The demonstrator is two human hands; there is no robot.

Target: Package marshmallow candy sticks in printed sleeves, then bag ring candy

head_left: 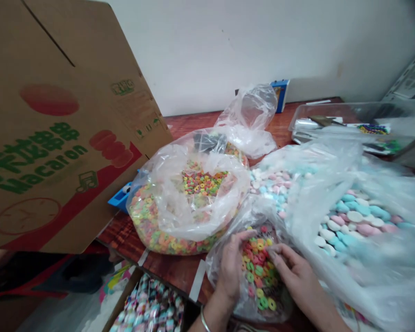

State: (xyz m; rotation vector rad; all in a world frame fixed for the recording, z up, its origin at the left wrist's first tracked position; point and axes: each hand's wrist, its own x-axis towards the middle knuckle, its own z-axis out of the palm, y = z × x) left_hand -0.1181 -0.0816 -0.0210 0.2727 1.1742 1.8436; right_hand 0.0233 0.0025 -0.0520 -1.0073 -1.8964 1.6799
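Note:
My left hand, with a metal bangle on its wrist, grips the edge of a small clear plastic bag of multicoloured ring-shaped candies. My right hand lies at the bag's mouth, its fingers beside the candies, though any grip is hard to judge. Behind the hands, a large clear bag sits open, full of similar ring candies. To the right, a big, blurred plastic bag holds pastel blue, pink and white candies.
A tilted cardboard macaron box fills the left side, above a reddish wooden table. A clear plastic tub stands at the back right, near a blue box. Wrapped sweets lie below the table's front edge.

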